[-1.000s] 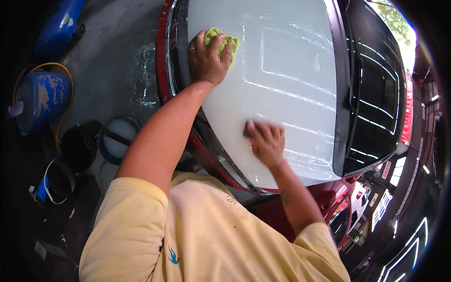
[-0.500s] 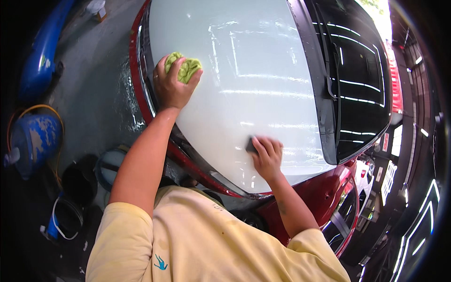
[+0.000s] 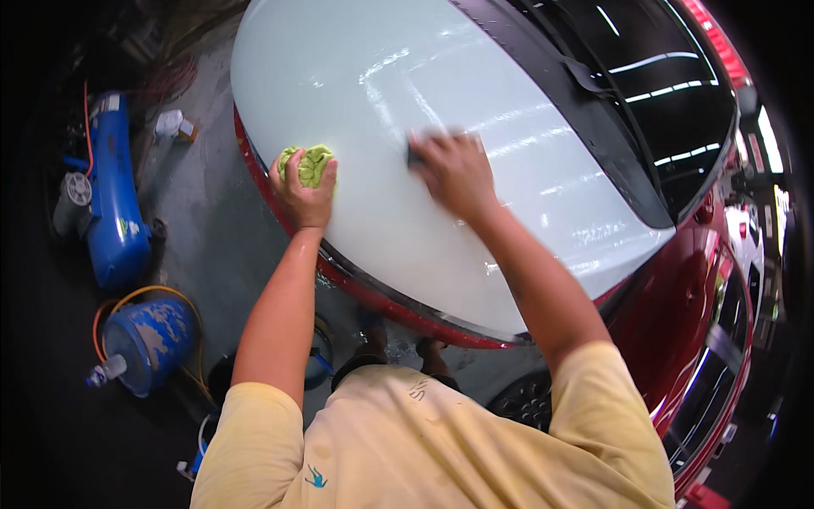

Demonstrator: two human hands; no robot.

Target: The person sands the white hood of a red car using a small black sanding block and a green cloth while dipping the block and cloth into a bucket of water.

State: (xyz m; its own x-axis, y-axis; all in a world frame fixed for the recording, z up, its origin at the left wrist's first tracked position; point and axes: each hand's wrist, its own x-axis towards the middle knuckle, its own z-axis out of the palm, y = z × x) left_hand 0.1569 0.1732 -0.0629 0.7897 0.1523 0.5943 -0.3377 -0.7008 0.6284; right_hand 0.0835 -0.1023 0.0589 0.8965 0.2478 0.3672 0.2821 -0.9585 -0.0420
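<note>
A white hood [image 3: 373, 246] with wet-looking reflections fills the middle of the view, bordered by red bodywork. Near its left edge, my left hand [image 3: 307, 204] presses a crumpled green cloth [image 3: 315, 165] against the surface. Toward the hood's centre is my right hand [image 3: 459, 174], blurred by motion, its fingers closed on a small dark block [image 3: 414, 156]. Only the block's left end shows; the rest lies under my fingers, so its exact kind is unclear.
The dark windscreen [image 3: 670, 110] and black cowl [image 3: 585, 119] lie beyond the hood to the right. On the floor at left are a blue compressor tank [image 3: 119, 195], a scuffed blue drum [image 3: 153, 339] with a hose, and a white container [image 3: 170, 125]. A wheel [image 3: 524, 403] stands below the car's near side.
My right hand has moved with the dark block from the hood's near part up toward its centre. My left hand stays on the cloth by the left edge. The whole view has turned.
</note>
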